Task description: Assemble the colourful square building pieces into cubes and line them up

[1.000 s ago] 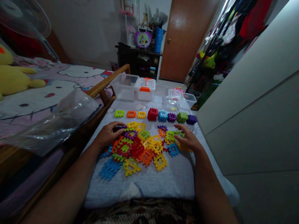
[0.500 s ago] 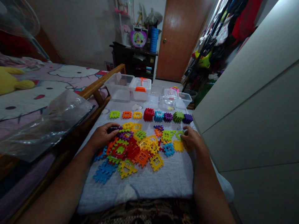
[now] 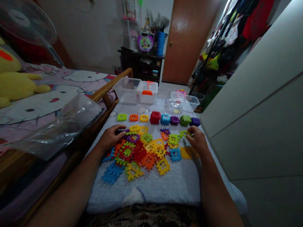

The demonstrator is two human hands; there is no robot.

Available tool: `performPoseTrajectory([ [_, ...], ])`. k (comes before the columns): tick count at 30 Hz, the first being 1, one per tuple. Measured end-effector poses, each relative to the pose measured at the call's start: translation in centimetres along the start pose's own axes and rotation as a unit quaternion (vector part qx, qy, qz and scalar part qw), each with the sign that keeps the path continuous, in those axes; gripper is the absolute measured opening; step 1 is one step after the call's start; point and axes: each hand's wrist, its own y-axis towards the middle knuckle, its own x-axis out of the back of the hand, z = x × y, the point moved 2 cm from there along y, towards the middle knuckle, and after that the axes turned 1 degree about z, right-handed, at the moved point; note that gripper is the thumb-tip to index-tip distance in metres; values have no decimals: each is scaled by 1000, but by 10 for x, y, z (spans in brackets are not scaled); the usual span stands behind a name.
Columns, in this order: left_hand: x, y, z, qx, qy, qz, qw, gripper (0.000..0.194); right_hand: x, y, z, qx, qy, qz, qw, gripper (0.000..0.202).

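Observation:
My left hand is at the left edge of a loose pile of plastic interlocking building pieces, its fingers curled over a purple piece. My right hand pinches a light green interlocking piece between thumb and fingers at the right end of the pile. Near that hand lie a yellow piece, a blue window piece and a light green square. Red, orange and yellow pieces overlap in the middle, including an orange window piece. Blue pieces lie at the near left.
Behind the pile runs a row of stacked pieces by colour, among them a red stack and a green stack. Clear plastic boxes stand at the far end of the cloth. A wooden bed rail borders the left, a pale cabinet the right.
The view has turned a little left, so everything sits further right. The green piece in my right hand has tilted and shifted slightly away from me. My left hand stays by the purple piece.

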Motion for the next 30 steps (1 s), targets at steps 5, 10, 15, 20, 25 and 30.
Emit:
performPoseTrajectory([
  [5,-1,1,3,-1,-4,2,1000,53,-15,-4,34,78,29,26,996,5],
  [10,0,1,4,-2,12,7,1000,53,-22,-10,42,127,48,174,975,12],
  [15,1,0,2,-14,22,-2,1000,52,-13,-9,26,112,59,169,977,26],
  [20,7,1,-9,-93,30,-44,994,46,-22,-12,20,81,15,213,974,53],
  [25,10,-5,-35,-155,57,-48,985,41,-29,-12,22,91,0,207,974,58],
  [30,0,-17,-79,-213,74,5,974,34,-30,-14,23,105,4,216,971,60],
])
